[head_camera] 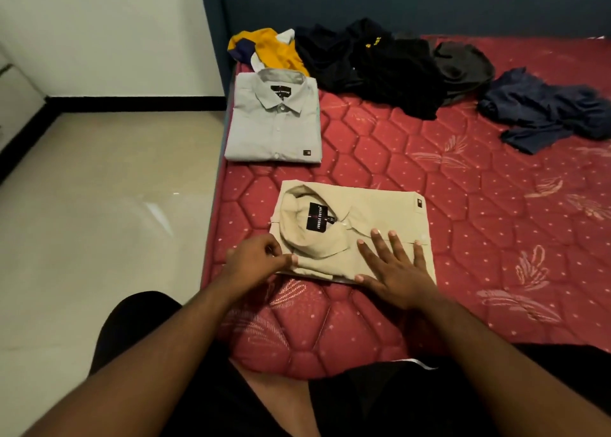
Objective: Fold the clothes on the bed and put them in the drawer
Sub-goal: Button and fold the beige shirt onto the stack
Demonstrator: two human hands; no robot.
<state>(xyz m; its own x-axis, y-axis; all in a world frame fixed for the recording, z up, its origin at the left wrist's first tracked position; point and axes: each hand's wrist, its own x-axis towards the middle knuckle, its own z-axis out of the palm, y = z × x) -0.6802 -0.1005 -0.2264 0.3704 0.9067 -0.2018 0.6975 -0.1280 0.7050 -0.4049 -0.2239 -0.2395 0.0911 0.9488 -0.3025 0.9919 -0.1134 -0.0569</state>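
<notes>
left hand (261, 255) pinching the folded beige shirt's (373, 212) near-left corner | right hand (395, 268) lying flat, fingers released, pressing it onto the mattress (479, 205) | risk: tugging the corner is undoing the fold | grey shirt (274, 122) lying folded beyond | dark clothes (380, 66) waiting unfolded

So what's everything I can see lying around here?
Beige shirt: one, folded, near edge of mattress, under both hands.
Grey shirt: one, folded, mattress's left edge.
Yellow garment: one, crumpled, beyond the grey shirt.
Black clothes: a heap, count unclear, by the headboard.
Dark grey garment: one, right of the heap.
Navy garment: one, crumpled, far right.
Mattress: one, red, quilted.
Headboard: one, blue.
Floor: pale, glossy, left.
Left hand: pinching the beige shirt's corner.
Right hand: flat on it.
</notes>
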